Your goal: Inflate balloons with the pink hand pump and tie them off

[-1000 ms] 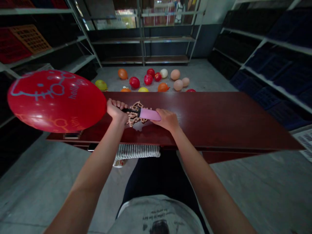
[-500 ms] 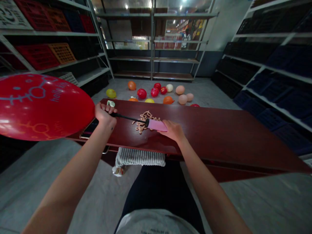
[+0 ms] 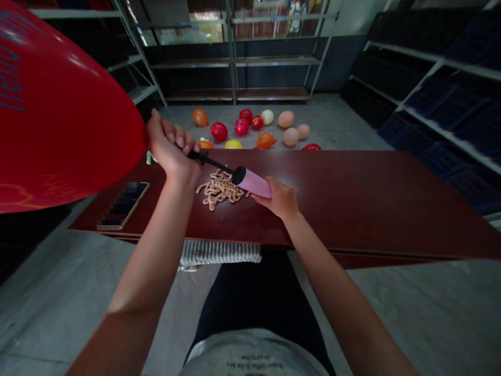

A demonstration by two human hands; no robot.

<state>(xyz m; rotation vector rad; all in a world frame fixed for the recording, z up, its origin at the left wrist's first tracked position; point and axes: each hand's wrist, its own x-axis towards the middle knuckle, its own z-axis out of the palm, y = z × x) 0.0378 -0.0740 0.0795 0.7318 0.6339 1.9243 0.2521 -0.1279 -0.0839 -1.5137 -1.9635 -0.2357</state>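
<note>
My grey shirt (image 3: 254, 355) and dark trousers (image 3: 254, 297) are nearest, with a ribbed grey cloth (image 3: 223, 253) showing just below the near edge of the counter (image 3: 371, 203). A phone (image 3: 135, 203), its screen blurred out, lies flat by the near left corner.

Over the counter, my right hand (image 3: 281, 198) is clamped around the butt end of the pink pump (image 3: 255, 184), thumb along its near side. The pump is tilted, its black rod (image 3: 217, 164) running up and left from the barrel into my left hand (image 3: 172, 143), which is closed on the rod's end. Just beyond that fist to the left, its narrow end touching my hand, is the big red balloon (image 3: 78, 115), cut off by the view; whether my fingers pinch its neck I cannot tell.

Between my two hands, partly beneath the rod, a tangle of beige squiggly pieces (image 3: 222, 192) rests on the counter.

Past the far edge, red, orange, yellow, white and peach balloons (image 3: 241, 127) are scattered on the floor (image 3: 326, 120). Metal shelves (image 3: 270, 62) stand behind them, and dark crates (image 3: 438, 146) fill racks to the right.
</note>
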